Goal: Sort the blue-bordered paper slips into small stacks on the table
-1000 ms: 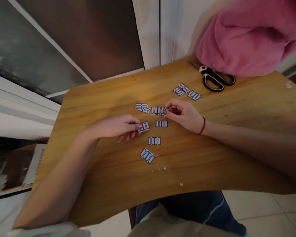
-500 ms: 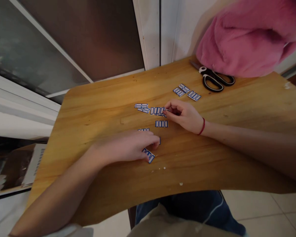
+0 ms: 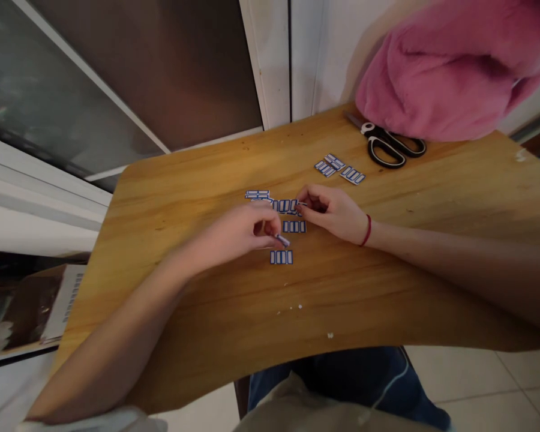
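Observation:
Small white paper cards with blue-outlined boxes lie about on the wooden table [image 3: 198, 180]. My left hand [image 3: 247, 231] pinches one blue-and-white card [image 3: 282, 240] between thumb and fingers, tilted above the table. Just below it a flat card [image 3: 281, 257] lies alone. My right hand [image 3: 335, 213] is closed at the fingertips on the edge of a card beside a row of cards [image 3: 284, 206]; its fingers partly cover that card. Another card [image 3: 294, 226] rests beneath this row. My left hand partly hides a small stack [image 3: 257, 194] at the row's left end.
Farther back lies a loose group of cards [image 3: 335, 163]. Black-handled scissors [image 3: 389, 147] sit beside a pink plush item [image 3: 436, 78] at the back right. White scraps [image 3: 330, 335] dot the front of the table. A glass-panelled frame [image 3: 162, 72] borders the far side.
My left hand has picked up the tilted card that lay nearest me and carried it up and away, toward the row. My right hand has stayed almost in place.

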Demonstrator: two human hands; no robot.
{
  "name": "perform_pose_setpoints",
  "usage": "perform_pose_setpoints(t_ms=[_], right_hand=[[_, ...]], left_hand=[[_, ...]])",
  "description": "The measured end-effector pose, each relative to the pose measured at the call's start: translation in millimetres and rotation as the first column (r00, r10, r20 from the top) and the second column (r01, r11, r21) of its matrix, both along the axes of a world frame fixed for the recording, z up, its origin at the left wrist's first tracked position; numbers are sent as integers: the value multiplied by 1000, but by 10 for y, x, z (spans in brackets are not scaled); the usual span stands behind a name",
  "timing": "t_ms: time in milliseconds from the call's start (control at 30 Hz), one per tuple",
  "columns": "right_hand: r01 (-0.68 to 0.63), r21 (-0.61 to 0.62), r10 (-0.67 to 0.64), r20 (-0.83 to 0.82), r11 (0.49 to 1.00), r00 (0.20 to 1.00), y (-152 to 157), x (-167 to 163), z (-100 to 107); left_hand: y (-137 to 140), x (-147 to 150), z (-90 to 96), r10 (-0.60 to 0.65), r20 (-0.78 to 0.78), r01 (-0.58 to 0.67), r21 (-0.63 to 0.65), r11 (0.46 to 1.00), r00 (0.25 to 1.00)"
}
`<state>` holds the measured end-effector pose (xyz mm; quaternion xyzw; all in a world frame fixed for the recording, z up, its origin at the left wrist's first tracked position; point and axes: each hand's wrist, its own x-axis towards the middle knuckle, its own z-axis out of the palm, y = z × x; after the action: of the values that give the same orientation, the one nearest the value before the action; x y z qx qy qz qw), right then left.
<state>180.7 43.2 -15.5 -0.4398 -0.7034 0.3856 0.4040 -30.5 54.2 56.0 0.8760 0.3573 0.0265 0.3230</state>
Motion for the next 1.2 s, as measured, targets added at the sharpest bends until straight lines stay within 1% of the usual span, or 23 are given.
perform_pose_setpoints(t_ms=[33,100,133,200,300,367,433,533,600,667,700,767,833,900,967,1200], right_hand=[[-5,9,5,9,1000,1000,-4,-2,1],[-22,25,21,24,999,999,-13,-5,2],[-33,29,32,32,999,999,-18,-7,2],[-63,30,61,49,998,997,-26,-11,0],[-103,42,99,91,994,991,-34,-13,-9],[-99,67,91,116,993,989,-36,-14,-17],[-91,86,79,138,992,987,-38,-13,-24],[-100,83,85,159,992,984,-39,-11,-26],[-60,82,47,150,995,988,-31,-6,-22],[26,69,-33,102,997,994,-12,1,-20],[69,52,-73,66,996,995,1,5,-20],[120,4,-120,-12,993,993,28,12,-26],[124,-37,-126,-60,992,990,48,17,-34],[113,-52,-117,-73,992,990,56,17,-41],[106,-49,-110,-72,993,991,55,15,-46],[102,-42,-104,-47,994,994,45,11,-46]], left_hand=[[30,-2,-30,54,27,-56,72,996,998],[68,-7,-90,123,85,-138,204,969,989],[76,-8,-117,143,108,-166,251,953,984],[80,-8,-160,164,132,-197,294,935,978],[82,-7,-196,163,142,-199,293,935,976],[88,-9,-209,179,157,-217,280,935,971],[93,-10,-225,197,167,-234,241,942,966],[82,3,-277,186,154,-211,169,963,970],[60,24,-325,203,168,-235,201,951,965],[33,48,-374,230,205,-282,275,919,951],[21,59,-396,224,211,-281,302,911,951],[2,77,-437,162,175,-212,321,923,971],[-9,89,-470,79,115,-112,315,943,990],[-13,96,-492,38,80,-61,309,949,996],[-16,100,-501,31,68,-50,301,952,997],[-22,101,-499,80,67,-95,262,960,995]])
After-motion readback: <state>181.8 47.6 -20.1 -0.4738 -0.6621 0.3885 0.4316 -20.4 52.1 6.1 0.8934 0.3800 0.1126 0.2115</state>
